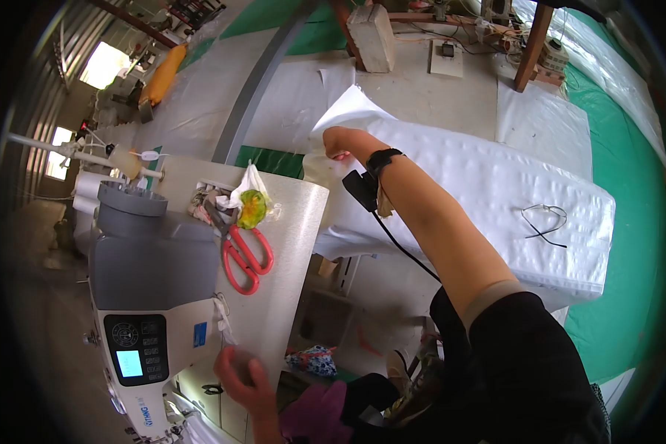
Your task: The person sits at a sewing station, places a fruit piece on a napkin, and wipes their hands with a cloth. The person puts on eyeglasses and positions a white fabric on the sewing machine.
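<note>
My right hand (340, 143), at the end of the outstretched arm, is closed at the far left end of a long stack of white fabric (473, 185); its fingertips are partly hidden. A white corner of cloth rises just behind it. My left hand (246, 381) is low in the view, empty, fingers curved and thumb apart, beside the sewing machine (152, 266) and the table's front edge. Red-handled scissors (246, 259) lie on the pale machine table (292, 214), next to a green and yellow item (252, 209) with white cloth.
Eyeglasses (546, 224) rest on the white stack. A grey metal bar (263, 81) crosses behind the table. Green sheeting (636, 259) lies at the right. A white block (371, 38) and a wooden post (533, 48) stand at the back. A black cable hangs from my right wrist device.
</note>
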A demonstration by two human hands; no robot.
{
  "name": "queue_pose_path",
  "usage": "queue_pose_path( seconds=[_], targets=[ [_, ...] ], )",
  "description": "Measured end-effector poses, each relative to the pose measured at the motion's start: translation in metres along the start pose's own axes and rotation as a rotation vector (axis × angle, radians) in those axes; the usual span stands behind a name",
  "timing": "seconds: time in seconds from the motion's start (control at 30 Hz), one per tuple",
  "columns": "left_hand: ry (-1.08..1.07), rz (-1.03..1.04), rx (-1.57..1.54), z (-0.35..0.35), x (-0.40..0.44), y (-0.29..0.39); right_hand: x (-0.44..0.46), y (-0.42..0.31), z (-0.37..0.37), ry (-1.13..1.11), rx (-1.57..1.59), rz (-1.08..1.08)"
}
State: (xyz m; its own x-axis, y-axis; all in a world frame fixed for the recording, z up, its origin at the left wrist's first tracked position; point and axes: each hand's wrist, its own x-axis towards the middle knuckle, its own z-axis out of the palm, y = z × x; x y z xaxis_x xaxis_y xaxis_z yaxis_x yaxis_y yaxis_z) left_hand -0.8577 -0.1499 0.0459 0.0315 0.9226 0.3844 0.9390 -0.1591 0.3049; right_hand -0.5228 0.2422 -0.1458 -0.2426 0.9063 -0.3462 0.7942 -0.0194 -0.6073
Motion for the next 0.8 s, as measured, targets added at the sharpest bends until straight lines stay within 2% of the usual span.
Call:
queue_pose_path(
  seconds=[0.03, 0.1, 0.17, 0.33, 0.4, 0.43, 0.63, 0.77, 0.8],
  targets=[
    [0.012, 0.003, -0.007, 0.001, 0.000, 0.001, 0.002, 0.005, -0.001, -0.089, 0.100, 0.011],
    [0.029, 0.014, -0.011, 0.001, 0.000, 0.000, 0.007, 0.010, 0.005, -0.075, 0.156, -0.024],
    [0.024, 0.008, 0.008, 0.001, -0.001, -0.004, 0.007, 0.007, 0.013, -0.001, 0.039, -0.121],
    [0.007, 0.008, 0.006, -0.001, 0.000, -0.001, -0.018, -0.014, 0.001, 0.016, -0.138, -0.085],
    [0.006, 0.008, -0.001, -0.001, 0.000, 0.000, -0.024, -0.016, -0.008, -0.130, -0.065, -0.070],
    [0.008, 0.017, -0.001, 0.000, 0.001, 0.001, -0.029, -0.018, -0.009, -0.127, -0.068, -0.070],
    [0.012, 0.016, -0.015, 0.000, 0.001, 0.001, -0.017, -0.016, 0.023, 0.113, -0.274, -0.173],
    [0.021, 0.020, -0.058, 0.001, 0.000, -0.006, -0.026, -0.019, 0.023, 0.166, -0.265, -0.216],
    [0.037, 0.017, -0.058, 0.001, 0.001, -0.007, -0.030, -0.022, 0.018, 0.108, -0.258, -0.214]
  ],
)
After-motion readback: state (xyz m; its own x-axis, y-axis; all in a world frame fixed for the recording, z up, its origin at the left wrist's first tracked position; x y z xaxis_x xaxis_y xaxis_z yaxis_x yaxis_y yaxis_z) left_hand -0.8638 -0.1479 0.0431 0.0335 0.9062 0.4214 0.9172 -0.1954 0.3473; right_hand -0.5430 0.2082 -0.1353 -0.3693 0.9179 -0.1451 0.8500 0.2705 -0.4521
